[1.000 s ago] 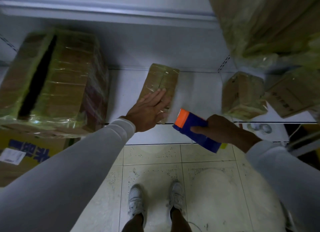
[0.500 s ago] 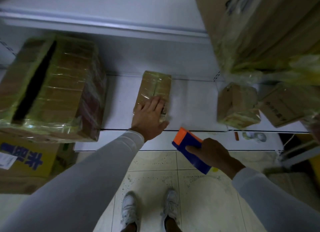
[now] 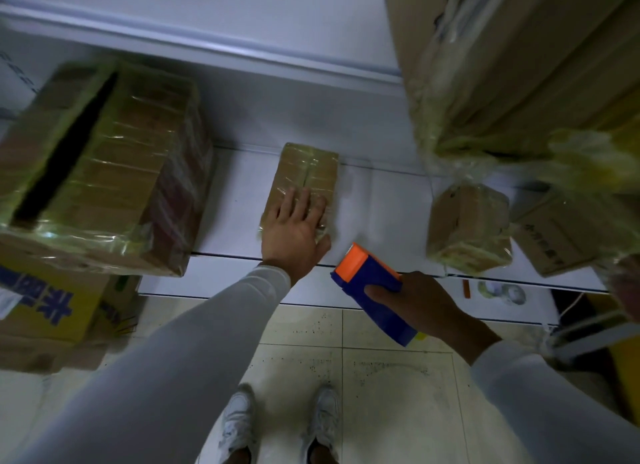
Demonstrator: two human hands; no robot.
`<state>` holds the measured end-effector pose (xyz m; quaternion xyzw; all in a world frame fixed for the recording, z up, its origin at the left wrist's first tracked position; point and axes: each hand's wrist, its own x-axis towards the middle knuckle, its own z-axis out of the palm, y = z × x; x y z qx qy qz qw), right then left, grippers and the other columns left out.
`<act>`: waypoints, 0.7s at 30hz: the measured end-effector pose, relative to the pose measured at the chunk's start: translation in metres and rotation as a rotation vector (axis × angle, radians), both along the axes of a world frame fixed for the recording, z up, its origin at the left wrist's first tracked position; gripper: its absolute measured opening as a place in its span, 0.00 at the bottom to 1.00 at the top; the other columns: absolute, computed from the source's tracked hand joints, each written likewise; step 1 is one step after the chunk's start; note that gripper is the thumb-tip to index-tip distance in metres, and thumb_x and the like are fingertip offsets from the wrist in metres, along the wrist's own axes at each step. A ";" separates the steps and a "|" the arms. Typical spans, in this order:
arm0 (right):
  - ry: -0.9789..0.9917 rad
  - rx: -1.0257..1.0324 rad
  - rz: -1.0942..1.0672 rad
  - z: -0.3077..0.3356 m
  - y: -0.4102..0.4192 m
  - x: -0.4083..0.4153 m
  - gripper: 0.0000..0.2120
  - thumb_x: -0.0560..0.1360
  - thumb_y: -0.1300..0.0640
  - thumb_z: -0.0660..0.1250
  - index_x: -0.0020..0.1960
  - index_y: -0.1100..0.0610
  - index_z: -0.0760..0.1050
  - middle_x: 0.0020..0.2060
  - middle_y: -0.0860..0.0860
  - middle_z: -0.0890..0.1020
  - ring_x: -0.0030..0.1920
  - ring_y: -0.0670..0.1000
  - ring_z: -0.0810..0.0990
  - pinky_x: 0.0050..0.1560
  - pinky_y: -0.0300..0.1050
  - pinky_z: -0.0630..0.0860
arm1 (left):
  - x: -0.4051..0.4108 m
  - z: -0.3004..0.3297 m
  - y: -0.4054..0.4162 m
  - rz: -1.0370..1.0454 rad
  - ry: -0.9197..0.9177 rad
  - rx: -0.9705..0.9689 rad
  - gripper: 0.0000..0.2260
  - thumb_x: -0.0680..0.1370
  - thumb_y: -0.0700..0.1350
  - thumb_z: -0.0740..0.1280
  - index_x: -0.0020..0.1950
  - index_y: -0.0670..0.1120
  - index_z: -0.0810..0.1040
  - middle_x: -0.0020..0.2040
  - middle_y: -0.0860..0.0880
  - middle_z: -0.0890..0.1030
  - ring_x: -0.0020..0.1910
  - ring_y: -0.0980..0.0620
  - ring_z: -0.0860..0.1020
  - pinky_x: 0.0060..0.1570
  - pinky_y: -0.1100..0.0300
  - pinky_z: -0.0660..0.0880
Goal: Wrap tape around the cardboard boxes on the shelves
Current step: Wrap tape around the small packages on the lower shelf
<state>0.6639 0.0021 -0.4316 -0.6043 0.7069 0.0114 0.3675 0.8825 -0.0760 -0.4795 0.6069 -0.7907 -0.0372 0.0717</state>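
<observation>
A small flat cardboard box, wrapped in clear tape, lies on the white shelf in the middle of the view. My left hand rests flat on its near end with straight fingers. My right hand grips a blue tape dispenser with an orange tip, held over the shelf's front edge just right of that box. A large taped box stands on the shelf at the left. Another small wrapped box sits to the right.
A big wrapped carton fills the upper right. Beside the small right box lies a printed cardboard box. A yellow carton with blue print stands on the floor at the left. A tape roll lies on the lower shelf. My white shoes stand on the tiled floor.
My left hand slid further onto the small box and turned straighter along it. My right hand with the dispenser dropped slightly toward me. The view shifted down and left.
</observation>
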 end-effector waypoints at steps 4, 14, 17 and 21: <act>-0.028 0.011 -0.002 0.007 0.001 -0.008 0.26 0.72 0.34 0.66 0.41 0.60 0.77 0.35 0.56 0.82 0.35 0.55 0.82 0.34 0.42 0.71 | 0.014 0.009 -0.003 -0.046 0.146 0.131 0.39 0.74 0.65 0.64 0.78 0.50 0.53 0.79 0.46 0.52 0.78 0.45 0.48 0.74 0.49 0.49; -0.115 -0.015 0.028 0.038 0.006 -0.001 0.23 0.73 0.40 0.69 0.33 0.58 0.73 0.27 0.54 0.77 0.29 0.53 0.77 0.32 0.41 0.67 | 0.064 0.065 0.045 -0.039 0.341 0.140 0.35 0.71 0.64 0.63 0.74 0.48 0.64 0.72 0.46 0.69 0.68 0.44 0.68 0.68 0.54 0.62; -0.144 -0.042 0.056 0.058 0.000 0.019 0.26 0.72 0.38 0.69 0.40 0.63 0.78 0.33 0.59 0.82 0.34 0.57 0.82 0.35 0.42 0.70 | 0.081 0.082 0.060 -0.008 0.327 0.127 0.32 0.73 0.61 0.67 0.72 0.44 0.68 0.72 0.44 0.69 0.72 0.45 0.65 0.70 0.54 0.61; -0.165 -0.100 0.058 0.085 -0.005 0.066 0.22 0.72 0.39 0.69 0.41 0.59 0.79 0.35 0.55 0.83 0.36 0.53 0.82 0.37 0.43 0.72 | 0.114 0.112 0.074 0.038 0.306 0.096 0.31 0.75 0.58 0.68 0.72 0.43 0.68 0.73 0.45 0.67 0.73 0.46 0.64 0.71 0.51 0.62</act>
